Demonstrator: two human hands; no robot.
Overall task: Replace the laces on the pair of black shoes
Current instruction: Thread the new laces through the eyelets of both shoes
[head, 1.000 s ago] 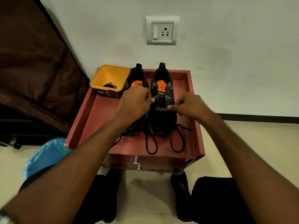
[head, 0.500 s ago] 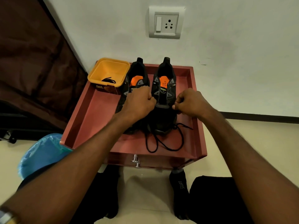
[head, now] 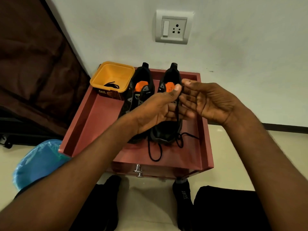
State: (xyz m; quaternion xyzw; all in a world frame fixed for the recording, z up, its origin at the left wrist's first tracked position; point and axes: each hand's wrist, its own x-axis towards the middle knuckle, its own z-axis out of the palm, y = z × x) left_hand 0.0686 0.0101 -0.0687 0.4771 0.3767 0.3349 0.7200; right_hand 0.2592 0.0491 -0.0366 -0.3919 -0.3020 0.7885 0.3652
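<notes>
Two black shoes with orange insoles stand side by side on a red tray-topped table (head: 93, 124), the left shoe (head: 141, 92) beside the right shoe (head: 166, 132). My left hand (head: 158, 112) and my right hand (head: 211, 104) are raised palm-up above the right shoe. Their thumbs and fingertips meet and pinch a black lace (head: 177, 114), which hangs down to that shoe. Loose lace ends (head: 155, 154) trail over the tray in front of the toe. The hands hide the right shoe's eyelets.
A yellow tub (head: 100, 77) holding another black lace (head: 111, 85) sits at the tray's back left corner. A wall socket (head: 173, 27) is above, brown cloth (head: 33, 64) and a blue bag (head: 38, 162) to the left. My socked feet (head: 182, 197) rest below the drawer knob (head: 138, 170).
Both hands have lifted off the right shoe's tongue and turned palm-up, coming together and drawing the lace upward. The loose ends on the tray have shifted.
</notes>
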